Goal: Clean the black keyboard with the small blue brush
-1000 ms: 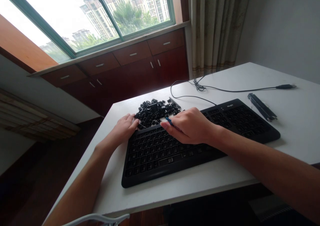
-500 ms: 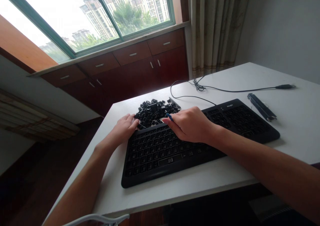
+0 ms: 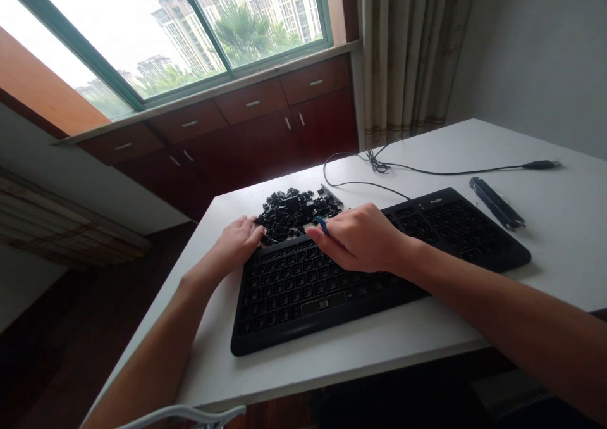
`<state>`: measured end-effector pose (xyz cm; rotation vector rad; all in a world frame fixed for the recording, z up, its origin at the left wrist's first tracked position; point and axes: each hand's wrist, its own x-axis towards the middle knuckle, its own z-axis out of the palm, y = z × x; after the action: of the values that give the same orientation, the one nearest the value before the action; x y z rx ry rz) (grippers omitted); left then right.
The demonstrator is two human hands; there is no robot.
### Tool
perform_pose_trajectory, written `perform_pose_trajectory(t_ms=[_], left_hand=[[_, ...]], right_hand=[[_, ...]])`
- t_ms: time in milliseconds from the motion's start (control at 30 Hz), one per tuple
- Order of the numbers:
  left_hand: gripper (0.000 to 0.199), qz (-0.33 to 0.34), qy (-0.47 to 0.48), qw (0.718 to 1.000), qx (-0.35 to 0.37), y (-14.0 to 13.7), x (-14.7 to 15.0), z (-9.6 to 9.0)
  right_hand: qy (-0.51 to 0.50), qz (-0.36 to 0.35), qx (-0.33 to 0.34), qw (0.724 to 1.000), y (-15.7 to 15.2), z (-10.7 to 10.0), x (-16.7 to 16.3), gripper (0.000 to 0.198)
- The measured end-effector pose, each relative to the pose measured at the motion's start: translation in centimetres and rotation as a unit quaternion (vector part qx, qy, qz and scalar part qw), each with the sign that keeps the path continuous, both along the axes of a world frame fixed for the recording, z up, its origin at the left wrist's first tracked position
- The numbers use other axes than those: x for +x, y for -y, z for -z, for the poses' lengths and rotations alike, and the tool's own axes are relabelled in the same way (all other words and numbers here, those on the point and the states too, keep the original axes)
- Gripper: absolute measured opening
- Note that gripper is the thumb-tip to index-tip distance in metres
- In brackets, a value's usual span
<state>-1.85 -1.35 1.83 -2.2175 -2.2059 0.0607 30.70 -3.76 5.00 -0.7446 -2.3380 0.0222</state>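
A black keyboard (image 3: 294, 274) with its keycaps off lies at a slant on the table. Behind it is a heap of loose black keycaps (image 3: 289, 211). My left hand (image 3: 237, 242) rests at the keyboard's back left corner, beside the heap, with its fingers stretched out and nothing visibly held. Over the keyboard's upper middle, my right hand (image 3: 360, 236) is closed around a thin blue tool (image 3: 322, 224). Only a short blue piece shows at the thumb; the rest is hidden by the fingers, so its kind is unclear.
The keyboard's cable (image 3: 427, 171) runs along the back of the white table (image 3: 545, 226) to a USB plug (image 3: 543, 164). Right of the keyboard lies a long black bar-shaped piece (image 3: 497, 202). A white curved frame (image 3: 190, 413) shows at the bottom edge.
My right hand has shifted very slightly, and the blue piece at its thumb has turned a little. My left hand and the keyboard look the same.
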Motion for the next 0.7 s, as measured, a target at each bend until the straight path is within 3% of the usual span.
perform_pose_trajectory(t_ms=[433,700], left_hand=[[0.063,0.040,-0.020,0.999,0.014,-0.1,-0.8,0.5],[0.070,0.007,-0.003,1.000,0.006,-0.1,-0.1,0.1]], right_hand=[[0.002,0.020,0.002,1.000,0.1,0.1,-0.1,0.057],[0.004,0.005,-0.013,1.000,0.1,0.0,0.0,0.054]])
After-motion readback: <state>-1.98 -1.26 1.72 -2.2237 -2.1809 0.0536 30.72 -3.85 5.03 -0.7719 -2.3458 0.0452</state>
